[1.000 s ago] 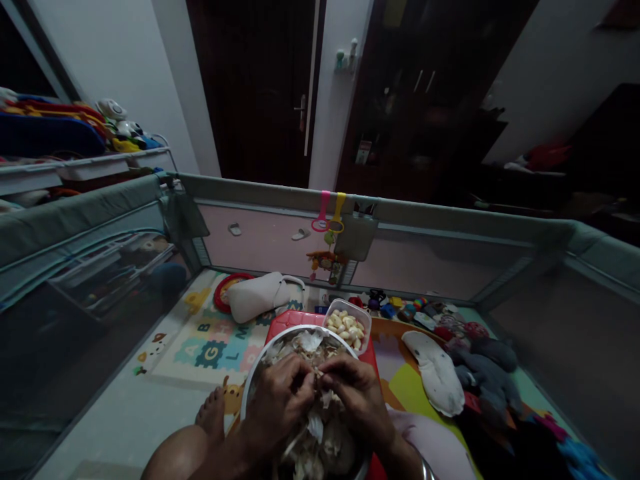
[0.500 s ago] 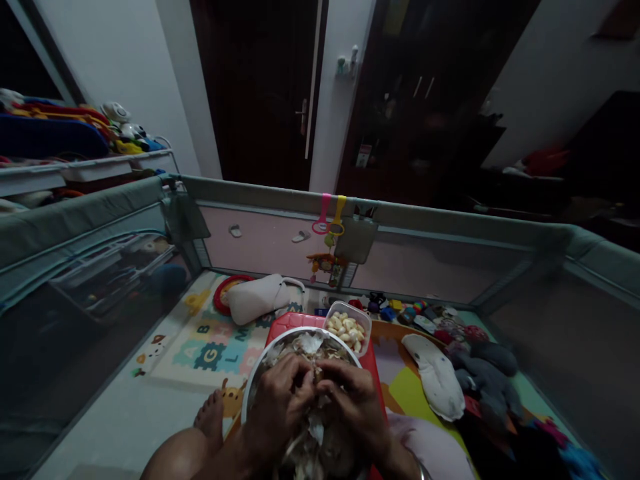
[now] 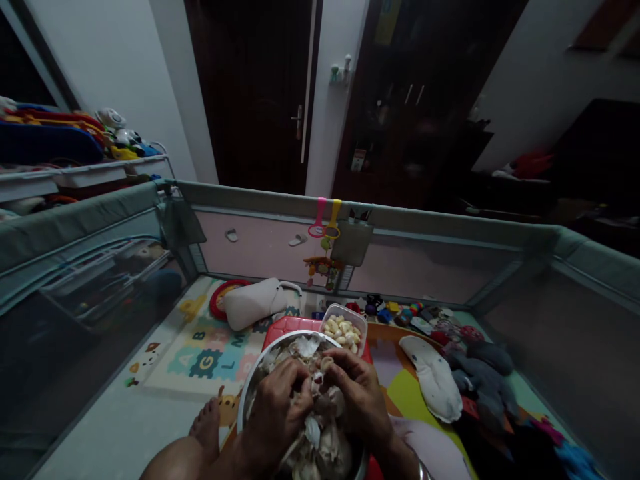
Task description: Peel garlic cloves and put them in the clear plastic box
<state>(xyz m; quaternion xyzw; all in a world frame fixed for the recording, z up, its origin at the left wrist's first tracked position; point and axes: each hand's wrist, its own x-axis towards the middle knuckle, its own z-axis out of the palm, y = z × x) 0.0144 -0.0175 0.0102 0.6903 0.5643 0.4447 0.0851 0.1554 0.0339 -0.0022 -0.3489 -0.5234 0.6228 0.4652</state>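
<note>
Over a metal bowl (image 3: 242,395) full of garlic bulbs (image 3: 327,450) and loose papery skins (image 3: 306,347), both hands work close together. My right hand (image 3: 361,395) pinches a pale garlic clove (image 3: 327,364) between thumb and fingertips. Just left of it, my left hand (image 3: 281,402) is closed with thumb against fingers; whatever is in that pinch is hidden. Behind the bowl, a clear plastic container (image 3: 365,325) holds peeled garlic cloves (image 3: 341,329). Bowl and container both rest on a red stool-like surface (image 3: 287,326).
Padded playpen walls (image 3: 430,223) surround the play mat (image 3: 165,410). A white pillow-like item (image 3: 254,304) lies at the back left. To the right are a spotted white cushion (image 3: 433,380), a grey plush toy (image 3: 487,380) and several small toys. My bare foot (image 3: 206,423) is left of the bowl.
My hands have moved slightly apart, and the clove now shows in the right fingertips. The whole view has shifted a little.
</note>
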